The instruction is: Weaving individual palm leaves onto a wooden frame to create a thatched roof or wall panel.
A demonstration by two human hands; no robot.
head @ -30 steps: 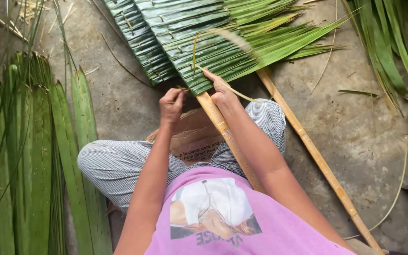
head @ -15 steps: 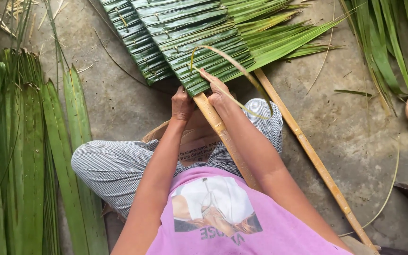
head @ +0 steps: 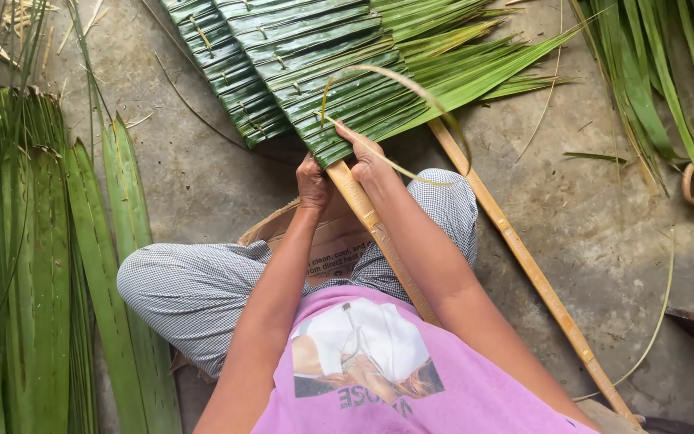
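Now left hand (head: 313,182) closed against bamboo slat (head: 363,210), right hand (head: 367,157) pinching thin strip (head: 411,80), loop risen higher.

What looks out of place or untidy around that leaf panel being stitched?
Little does. A thin pale strip loops loose above the folded leaf panel by the right hand. Stray slivers lie on the concrete floor. Otherwise the loose leaves lie stacked.
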